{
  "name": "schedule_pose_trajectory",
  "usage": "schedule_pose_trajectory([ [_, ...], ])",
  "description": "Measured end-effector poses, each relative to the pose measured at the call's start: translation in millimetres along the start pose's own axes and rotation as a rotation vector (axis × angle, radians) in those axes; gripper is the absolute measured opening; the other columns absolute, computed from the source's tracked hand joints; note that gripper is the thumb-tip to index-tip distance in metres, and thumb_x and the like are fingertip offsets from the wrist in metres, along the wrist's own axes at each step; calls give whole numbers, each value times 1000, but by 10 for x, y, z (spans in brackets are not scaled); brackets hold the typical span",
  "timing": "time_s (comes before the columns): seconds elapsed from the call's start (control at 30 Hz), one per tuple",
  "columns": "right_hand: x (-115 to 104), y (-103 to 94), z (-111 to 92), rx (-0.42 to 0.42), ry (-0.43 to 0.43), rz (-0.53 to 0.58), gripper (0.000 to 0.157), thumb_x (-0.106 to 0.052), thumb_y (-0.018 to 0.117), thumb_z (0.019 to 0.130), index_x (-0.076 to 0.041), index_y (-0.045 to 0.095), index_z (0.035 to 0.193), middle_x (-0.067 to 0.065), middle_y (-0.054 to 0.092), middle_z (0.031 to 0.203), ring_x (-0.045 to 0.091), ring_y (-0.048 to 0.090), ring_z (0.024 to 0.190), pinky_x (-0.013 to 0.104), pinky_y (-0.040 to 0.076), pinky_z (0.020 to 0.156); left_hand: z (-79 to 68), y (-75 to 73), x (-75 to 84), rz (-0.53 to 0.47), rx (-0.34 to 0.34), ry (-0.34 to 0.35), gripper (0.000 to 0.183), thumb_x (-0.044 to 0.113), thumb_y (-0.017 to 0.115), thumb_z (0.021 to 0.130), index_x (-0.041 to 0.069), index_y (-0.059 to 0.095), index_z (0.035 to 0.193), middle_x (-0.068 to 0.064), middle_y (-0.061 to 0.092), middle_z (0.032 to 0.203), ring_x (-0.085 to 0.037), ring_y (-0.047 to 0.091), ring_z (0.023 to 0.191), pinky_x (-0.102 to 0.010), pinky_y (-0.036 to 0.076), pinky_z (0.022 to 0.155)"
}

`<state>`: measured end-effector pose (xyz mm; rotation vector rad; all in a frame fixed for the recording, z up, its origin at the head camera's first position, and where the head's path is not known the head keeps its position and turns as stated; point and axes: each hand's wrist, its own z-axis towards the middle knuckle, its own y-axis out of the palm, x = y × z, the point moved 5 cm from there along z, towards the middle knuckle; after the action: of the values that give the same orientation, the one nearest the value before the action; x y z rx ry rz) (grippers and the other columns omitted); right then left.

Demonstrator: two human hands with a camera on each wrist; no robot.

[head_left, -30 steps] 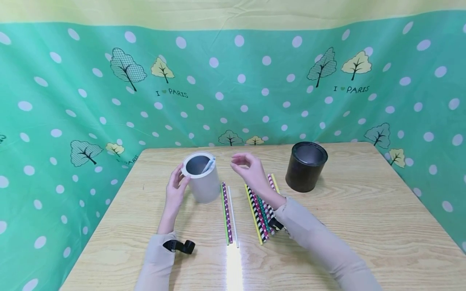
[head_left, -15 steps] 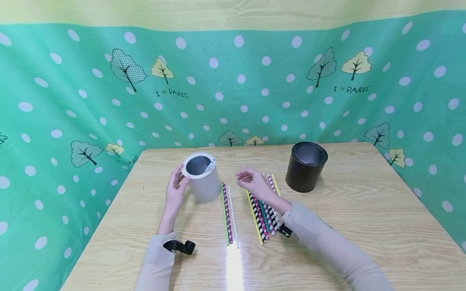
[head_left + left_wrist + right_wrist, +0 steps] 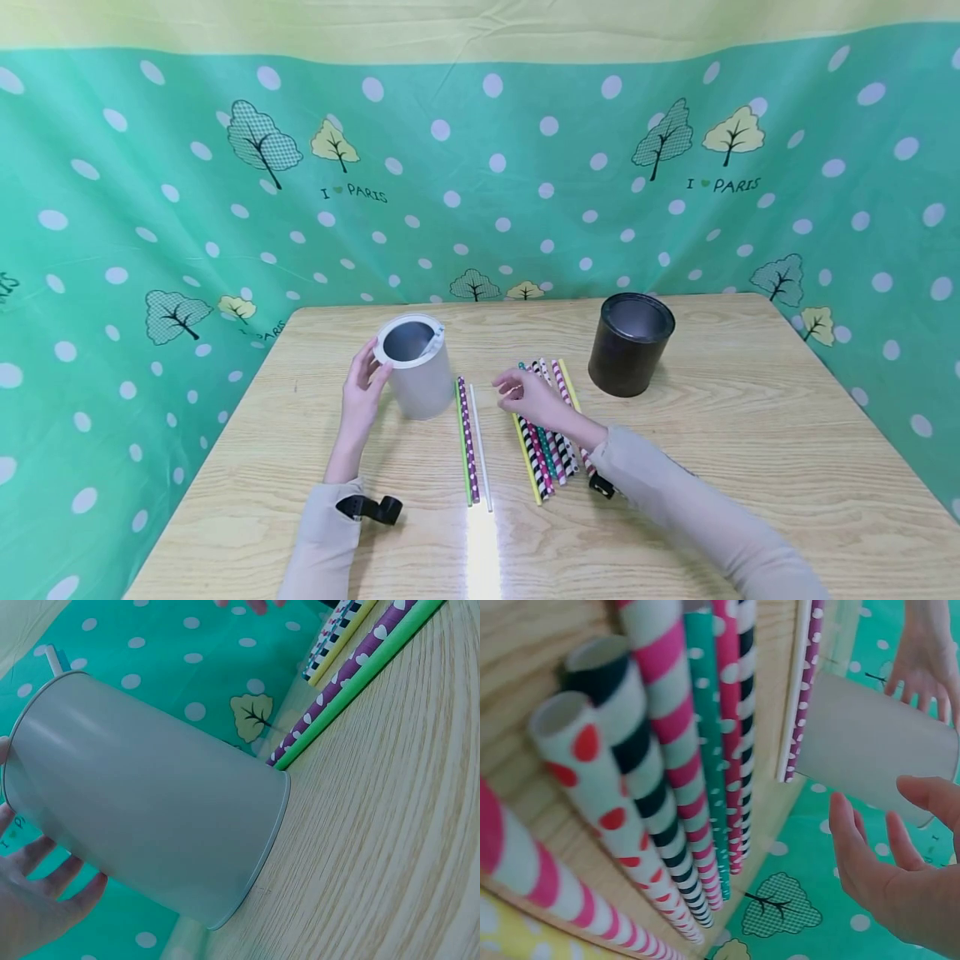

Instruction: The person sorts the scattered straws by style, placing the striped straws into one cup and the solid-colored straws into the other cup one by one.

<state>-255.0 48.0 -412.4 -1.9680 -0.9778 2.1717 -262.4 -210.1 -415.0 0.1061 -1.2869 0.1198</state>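
Note:
My left hand (image 3: 360, 398) holds the pale grey-white can (image 3: 422, 385) by its side near the rim, thumb and fingers spread around it. Inside that can a light blue and white straw (image 3: 435, 340) leans against the right of the rim; its end (image 3: 54, 661) pokes out in the left wrist view. Over the upper part of a group of patterned paper straws (image 3: 543, 454) hovers my right hand (image 3: 534, 398), fingers loosely bent and holding nothing. In the right wrist view these straws (image 3: 660, 750) lie side by side, striped and dotted.
Between can and group lie a green straw (image 3: 465, 454), a purple dotted straw (image 3: 471, 442) and a white straw (image 3: 482, 450). A black can (image 3: 628, 358) stands at the back right of the wooden table (image 3: 750, 467). Behind hangs a green dotted curtain (image 3: 495, 200).
My right hand has come down and nearer to me, from beside the white can to above the straws. The straw in the can now shows less. The left hand stays still.

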Motion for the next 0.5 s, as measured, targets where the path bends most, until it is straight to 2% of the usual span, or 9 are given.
schedule_pose_trajectory([
  [0.2, 81, 31, -35, -25, 9, -40, 32, 2, 60, 78, 4, 54, 109, 22, 56, 103, 26, 57, 88, 28, 50, 71, -10, -3, 9, -8, 2, 3, 49, 5, 51, 89, 7, 34, 134, -9, 39, 135, -19, 39, 116, -22, 35, 92],
  [0.4, 142, 33, -64, -21, 36, -107, 31, -1, 61, 79, 0, 56, 109, 18, 57, 102, 20, 56, 84, 27, 48, 66, -9, 2, 10, -9, -5, -1, 49, 6, 51, 89, 7, 33, 135, -9, 38, 136, -22, 38, 119, -31, 32, 97],
  [0.5, 154, 33, -80, -24, 34, -133, 32, -2, 62, 78, 0, 56, 110, 17, 58, 99, 20, 55, 84, 28, 48, 66, -4, 4, 8, -14, -6, 9, 49, 5, 51, 89, 7, 33, 134, -10, 38, 136, -23, 37, 119, -32, 32, 98],
])
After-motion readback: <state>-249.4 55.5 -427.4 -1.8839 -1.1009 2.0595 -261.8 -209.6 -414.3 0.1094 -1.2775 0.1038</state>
